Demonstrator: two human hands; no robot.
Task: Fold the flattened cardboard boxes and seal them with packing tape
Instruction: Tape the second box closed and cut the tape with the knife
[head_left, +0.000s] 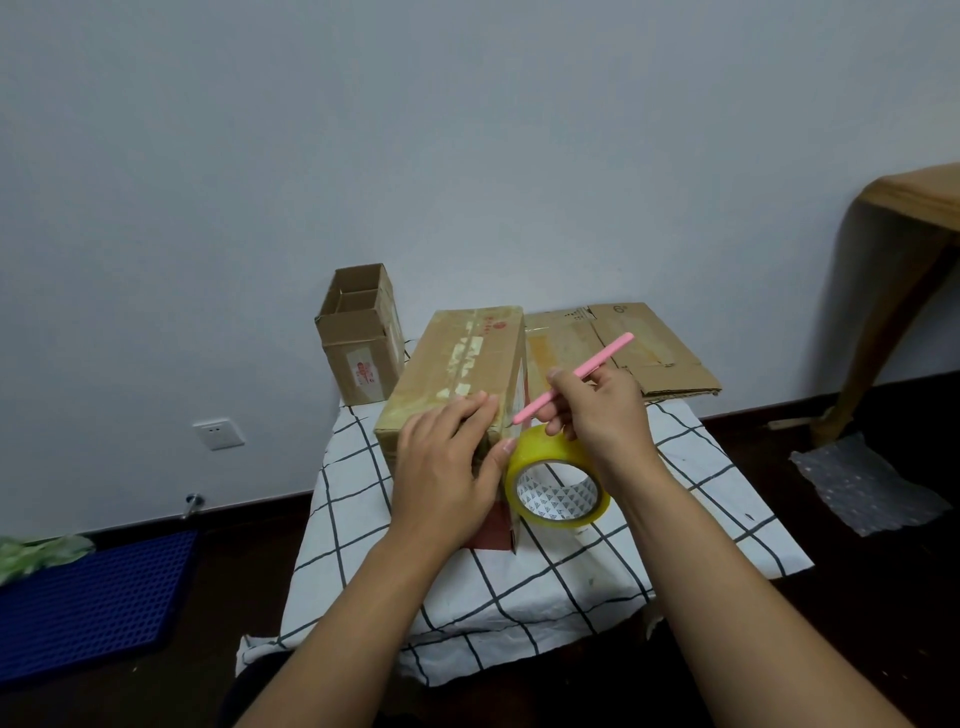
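Left hand (447, 462) flat on box (457, 374); right hand (597, 410) grips pink cutter (571, 382) — blade near thumb, tape roll (558, 483) dangling — slip risk.

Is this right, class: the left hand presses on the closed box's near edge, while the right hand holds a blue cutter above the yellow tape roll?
One detail is wrong. In the head view the cutter is pink, not blue. The rest holds: the left hand presses on the closed box, and the right hand holds the cutter above the tape roll.
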